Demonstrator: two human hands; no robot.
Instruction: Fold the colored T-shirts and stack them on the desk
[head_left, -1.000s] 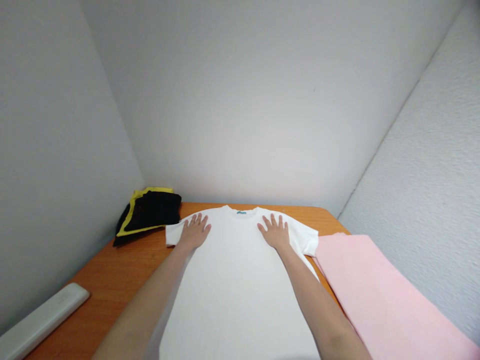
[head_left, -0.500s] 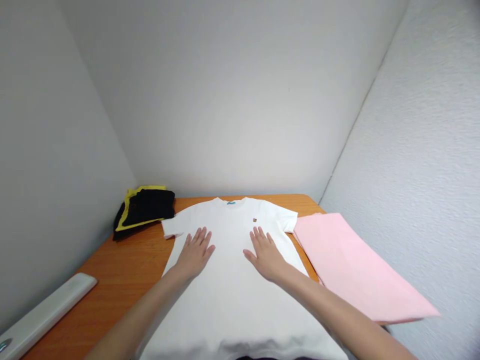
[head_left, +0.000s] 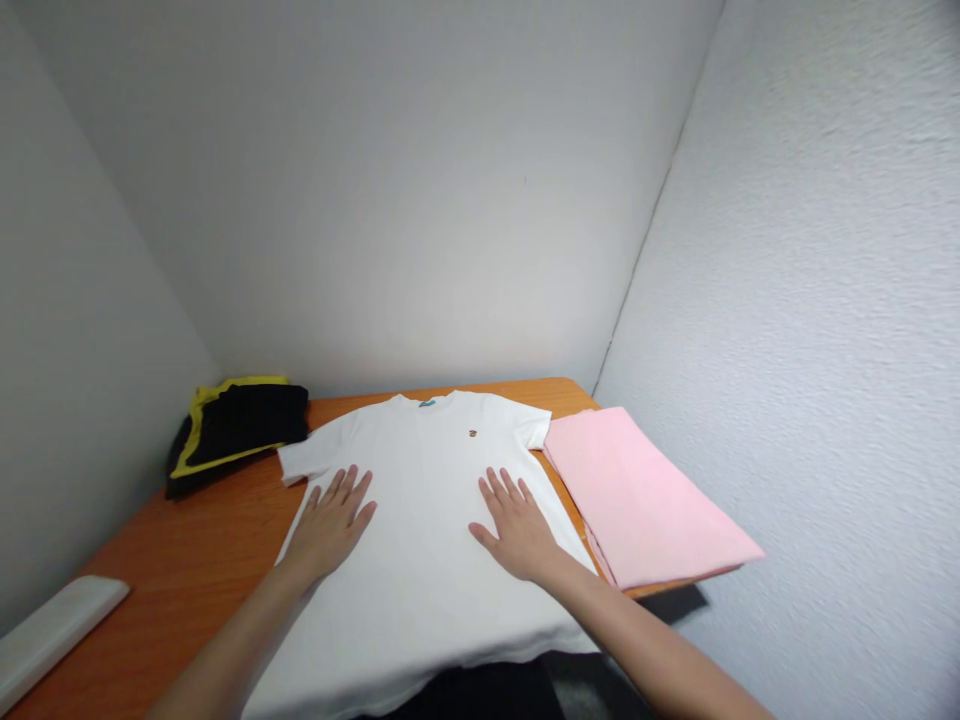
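A white T-shirt point(head_left: 420, 560) lies spread front side up, its collar toward the back wall and its hem at the near edge. A small emblem point(head_left: 472, 433) marks its chest. My left hand point(head_left: 330, 525) rests flat on the left side of the shirt's body, fingers stretched out. On the right side, my right hand point(head_left: 517, 525) lies palm down with its fingers apart. Neither hand grips the cloth.
Folded black and yellow garments point(head_left: 251, 425) are piled at the back left of the wooden table point(head_left: 180, 560). Folded pink cloth point(head_left: 637, 500) lies on the right, beside the shirt's sleeve. A long white object point(head_left: 64, 630) sits at the left edge. Walls enclose the table.
The view has turned to the right, so everything sits further left. My hands have spread slightly apart and moved a little toward the hem, still flat on the T-shirt.
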